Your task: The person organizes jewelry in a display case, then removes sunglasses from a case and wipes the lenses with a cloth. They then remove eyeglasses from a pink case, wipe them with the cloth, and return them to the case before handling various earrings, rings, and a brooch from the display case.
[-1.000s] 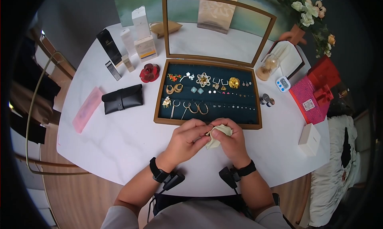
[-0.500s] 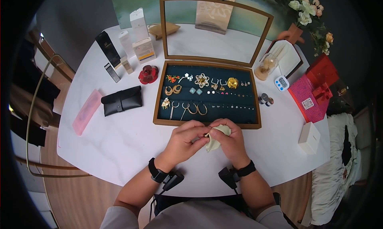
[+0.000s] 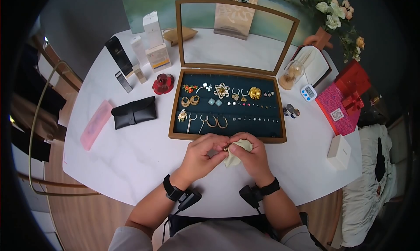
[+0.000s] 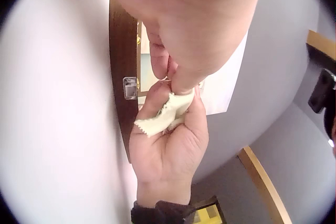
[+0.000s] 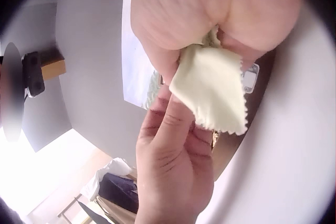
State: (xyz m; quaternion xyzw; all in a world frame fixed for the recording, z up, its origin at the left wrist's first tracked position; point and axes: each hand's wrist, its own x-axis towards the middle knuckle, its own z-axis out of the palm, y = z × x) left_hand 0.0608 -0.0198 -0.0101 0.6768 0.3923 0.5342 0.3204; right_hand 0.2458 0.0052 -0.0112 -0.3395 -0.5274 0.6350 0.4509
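Note:
My right hand (image 3: pixel 253 160) grips a pale yellow cleaning cloth (image 3: pixel 234 160) with zigzag-cut edges, bunched between thumb and fingers. Its loose corner hangs down, as the right wrist view shows of the cloth (image 5: pixel 212 90). Against it, my left hand (image 3: pixel 202 156) pinches a small gold-brown piece of jewelry (image 3: pixel 226 148) between thumb and fingertips; the fingers and cloth mostly hide it, and I cannot tell its exact kind. Both hands meet just in front of the wooden jewelry case (image 3: pixel 227 138), whose glass lid stands raised. Rows of earrings and brooches (image 3: pixel 222 90) fill its dark green lining.
Left of the case lie a black pouch (image 3: pixel 134 112), a pink case (image 3: pixel 96 125) and a red flower ornament (image 3: pixel 163 84), with cosmetic boxes (image 3: pixel 157 57) behind. To the right are a digital timer (image 3: pixel 308 92), a glass dome (image 3: pixel 292 74), a patterned pink bag (image 3: pixel 332 108) and a white box (image 3: pixel 339 152).
The left fingers have shifted slightly, with a wider gap between thumb and index finger. The cloth's free part hangs a little differently in the right hand. The head view has tilted slightly.

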